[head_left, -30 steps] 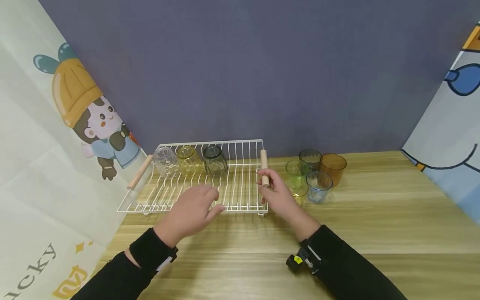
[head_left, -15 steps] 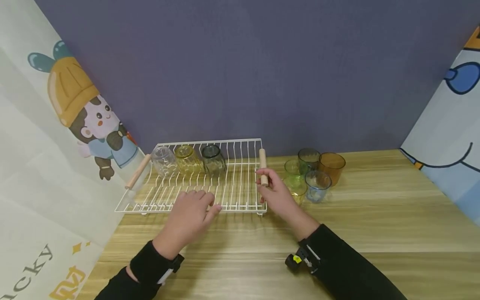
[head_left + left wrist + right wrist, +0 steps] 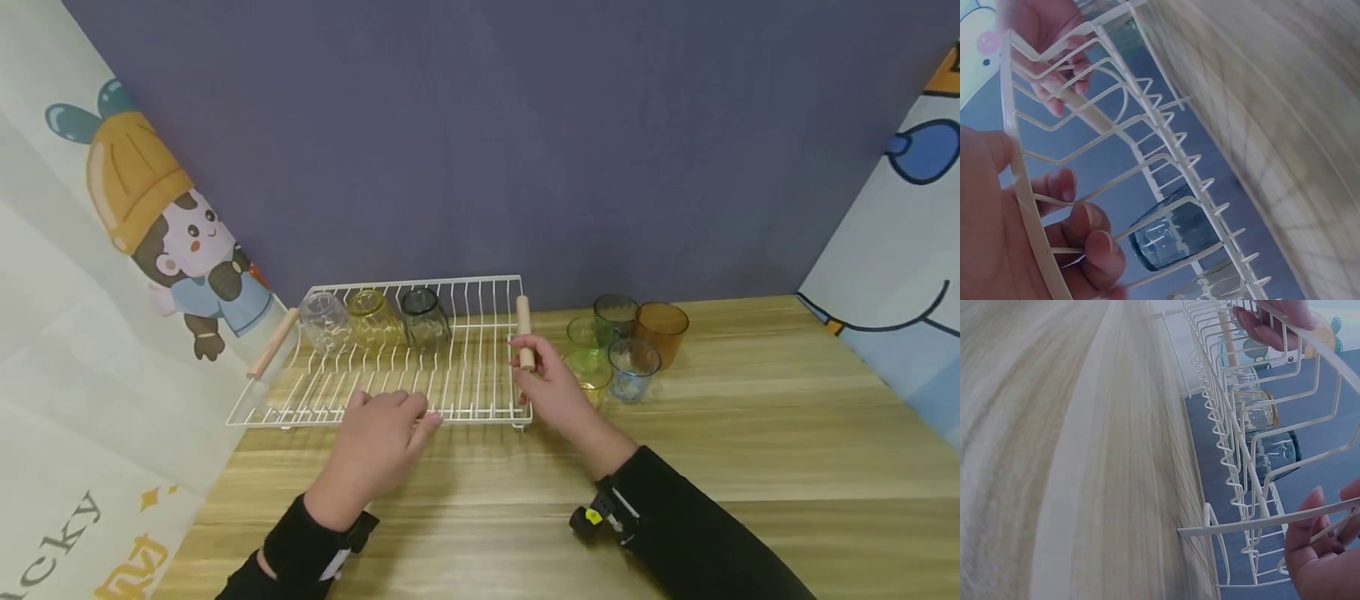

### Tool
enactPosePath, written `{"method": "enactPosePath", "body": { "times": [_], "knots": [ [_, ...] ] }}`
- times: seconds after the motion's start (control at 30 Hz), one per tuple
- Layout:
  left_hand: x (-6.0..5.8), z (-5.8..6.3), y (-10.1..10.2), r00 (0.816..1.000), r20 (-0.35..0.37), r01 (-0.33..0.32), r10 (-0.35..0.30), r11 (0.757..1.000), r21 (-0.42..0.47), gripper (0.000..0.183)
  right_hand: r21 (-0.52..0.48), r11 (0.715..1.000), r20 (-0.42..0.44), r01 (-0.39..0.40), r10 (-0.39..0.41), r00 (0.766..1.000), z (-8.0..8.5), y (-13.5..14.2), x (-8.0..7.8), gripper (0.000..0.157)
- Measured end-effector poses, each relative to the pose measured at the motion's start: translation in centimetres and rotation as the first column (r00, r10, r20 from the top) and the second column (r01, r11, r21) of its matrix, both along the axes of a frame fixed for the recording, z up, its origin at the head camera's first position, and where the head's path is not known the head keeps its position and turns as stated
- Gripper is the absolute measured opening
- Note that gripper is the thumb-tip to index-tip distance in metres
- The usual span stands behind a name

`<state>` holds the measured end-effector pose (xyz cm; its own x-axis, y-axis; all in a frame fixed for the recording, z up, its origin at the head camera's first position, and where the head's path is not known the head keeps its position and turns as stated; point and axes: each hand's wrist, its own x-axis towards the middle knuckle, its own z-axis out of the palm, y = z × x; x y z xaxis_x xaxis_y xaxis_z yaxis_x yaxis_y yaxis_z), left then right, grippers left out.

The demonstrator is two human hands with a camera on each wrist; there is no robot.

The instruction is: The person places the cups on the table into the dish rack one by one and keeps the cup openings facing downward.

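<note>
A white wire dish rack [image 3: 480,422] with wooden end handles stands on the table. Its back row holds a clear glass [image 3: 324,323], a yellow glass [image 3: 375,323] and a dark grey glass [image 3: 426,323]. My left hand [image 3: 381,446] grips the rack's front rim; the left wrist view shows its fingers [image 3: 1102,250] curled inside, among the wires. At the right end, my right hand [image 3: 557,390] holds the rack by its side, beside the wooden handle [image 3: 524,317]. Curled fingers [image 3: 1305,540] at the side wire show in the right wrist view, though part of that hand is cut off.
Right of the rack, close to my right hand, several glasses stand grouped: dark green [image 3: 617,315], amber [image 3: 664,333], blue [image 3: 634,371], and green and yellow ones partly overlapping. A dark blue-grey panel [image 3: 480,150] rises behind the wooden table [image 3: 750,433].
My left hand has lowered slightly onto the rack's front rim, its forearm shifting right. The right hand keeps its place on the rack. The head view has drifted a little.
</note>
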<state>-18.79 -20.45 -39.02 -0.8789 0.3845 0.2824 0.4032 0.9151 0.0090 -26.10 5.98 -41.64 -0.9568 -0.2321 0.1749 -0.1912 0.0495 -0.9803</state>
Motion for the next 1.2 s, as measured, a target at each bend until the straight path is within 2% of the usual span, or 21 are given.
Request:
{"method": "enactPosePath", "body": {
  "times": [0.27, 0.47, 0.7, 0.93, 1.03, 1.1, 1.2],
  "knots": [
    [-0.3, 0.4, 0.3, 0.998, 0.004, 0.059, -0.059, 0.998, 0.005, 0.036, -0.011, 1.000, -0.007, 0.003, -0.004, 1.000, 0.2, 0.4, -0.1, 0.042],
    [-0.6, 0.3, 0.4, 0.997, 0.009, 0.074, -0.074, 0.997, 0.003, 0.040, -0.019, 1.000, 0.003, 0.005, -0.005, 1.000, 0.1, 0.6, 0.0, 0.043],
    [-0.6, 0.0, 0.2, 0.995, -0.017, 0.096, -0.096, 0.995, 0.007, 0.041, -0.006, 1.000, 0.010, 0.004, -0.004, 1.000, 0.3, 0.5, 0.3, 0.044],
    [-0.5, -0.3, -0.1, 0.997, -0.016, 0.078, -0.078, 0.997, 0.006, 0.041, 0.065, 0.998, -0.002, 0.004, -0.004, 1.000, 0.7, 0.2, 0.6, 0.047],
    [-0.4, -0.3, -0.1, 0.997, -0.018, 0.076, -0.076, 0.997, 0.011, 0.041, 0.125, 0.992, -0.010, 0.011, -0.010, 1.000, 1.0, 0.3, 0.8, 0.052],
    [-0.4, -0.2, -0.2, 0.997, -0.023, 0.077, -0.077, 0.997, 0.012, 0.041, 0.186, 0.982, -0.016, 0.024, -0.022, 1.000, 1.3, 0.3, 1.1, 0.056],
    [-0.4, -0.2, -0.2, 0.996, -0.032, 0.081, -0.081, 0.997, 0.011, 0.041, 0.301, 0.952, -0.041, 0.057, -0.047, 0.998, 2.0, 0.5, 1.4, 0.061]
  ]
}}
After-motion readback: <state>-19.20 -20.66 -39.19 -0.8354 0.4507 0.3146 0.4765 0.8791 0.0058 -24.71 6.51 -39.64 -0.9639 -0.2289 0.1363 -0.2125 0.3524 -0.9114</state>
